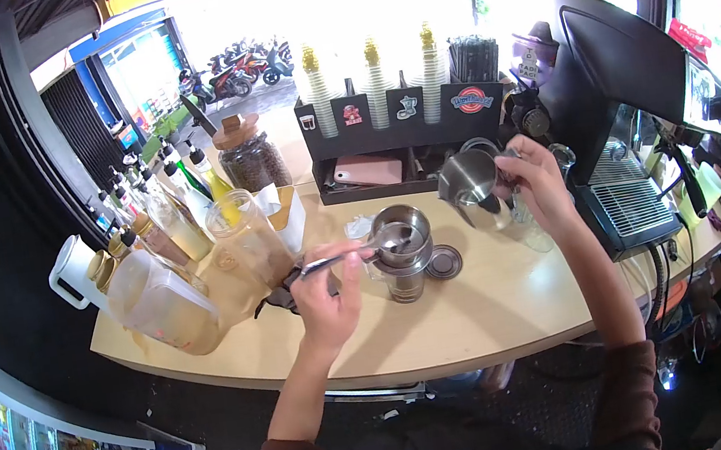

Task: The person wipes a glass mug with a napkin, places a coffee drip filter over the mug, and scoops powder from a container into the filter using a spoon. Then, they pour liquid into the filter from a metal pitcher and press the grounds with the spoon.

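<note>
My left hand [330,300] is closed around the handle of a metal spoon [336,260], whose bowl end reaches over a round steel cup-like vessel [399,220]. That vessel sits on top of a metal container [406,286] on the counter. A round metal lid [445,261] lies just right of it. My right hand [539,181] grips a steel pitcher [468,176] by its side, held tilted above the counter with its shiny inside facing me. Beneath it a clear glass [531,225] is partly hidden by my hand.
Plastic jugs [161,301], a clear jar [243,231] and several bottles [172,213] crowd the left. Behind stands a black organizer [395,138] with stacked cups and a phone [368,170]. An espresso machine [636,207] occupies the right. The wooden counter's [475,337] front edge curves.
</note>
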